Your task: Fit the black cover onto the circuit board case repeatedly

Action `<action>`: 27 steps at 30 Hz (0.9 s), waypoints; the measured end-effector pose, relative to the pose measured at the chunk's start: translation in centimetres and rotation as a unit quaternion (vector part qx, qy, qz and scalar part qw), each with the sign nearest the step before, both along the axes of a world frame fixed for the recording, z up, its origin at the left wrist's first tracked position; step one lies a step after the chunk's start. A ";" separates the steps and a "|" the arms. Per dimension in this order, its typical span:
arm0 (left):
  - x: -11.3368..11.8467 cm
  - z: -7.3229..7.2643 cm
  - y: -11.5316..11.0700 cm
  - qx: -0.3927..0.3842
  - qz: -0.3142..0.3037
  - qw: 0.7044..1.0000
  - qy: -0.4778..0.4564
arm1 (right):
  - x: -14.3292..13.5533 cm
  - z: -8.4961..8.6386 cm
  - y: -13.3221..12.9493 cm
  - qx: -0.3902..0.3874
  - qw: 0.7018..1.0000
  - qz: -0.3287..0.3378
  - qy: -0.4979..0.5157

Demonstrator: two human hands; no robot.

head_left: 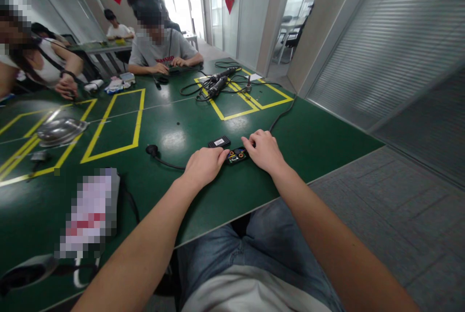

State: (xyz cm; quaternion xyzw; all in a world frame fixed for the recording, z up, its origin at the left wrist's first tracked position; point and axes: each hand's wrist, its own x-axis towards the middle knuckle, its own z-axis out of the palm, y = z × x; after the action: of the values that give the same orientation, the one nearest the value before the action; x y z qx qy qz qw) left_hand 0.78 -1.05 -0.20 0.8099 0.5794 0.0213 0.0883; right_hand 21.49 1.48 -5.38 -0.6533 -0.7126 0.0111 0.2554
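Over the green table [327, 128], I have my left hand [204, 165] and right hand [268, 151] curled around the open circuit module [238, 156] at twelve o'clock; pinching unclear. The black casing piece [219, 142] sits at its eleven. I judge this steadying; moving on calls for light fingertips.

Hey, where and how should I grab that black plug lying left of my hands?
Probably by the thick head of the plug, pinching its sides from above with your left hand. It lies exposed on the green table, and the head looks chunkier than the thin cord behind it.
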 end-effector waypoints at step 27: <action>0.4 0.1 -0.7 -0.005 -0.020 0.999 0.044 | 0.5 -0.3 0.2 0.005 1.000 0.012 0.013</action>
State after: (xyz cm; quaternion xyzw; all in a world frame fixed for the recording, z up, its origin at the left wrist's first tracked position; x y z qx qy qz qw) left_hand 1.22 -1.73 -0.09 0.8208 0.5669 -0.0189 0.0675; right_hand 22.00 1.72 -5.71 -0.6432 -0.7170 0.0194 0.2681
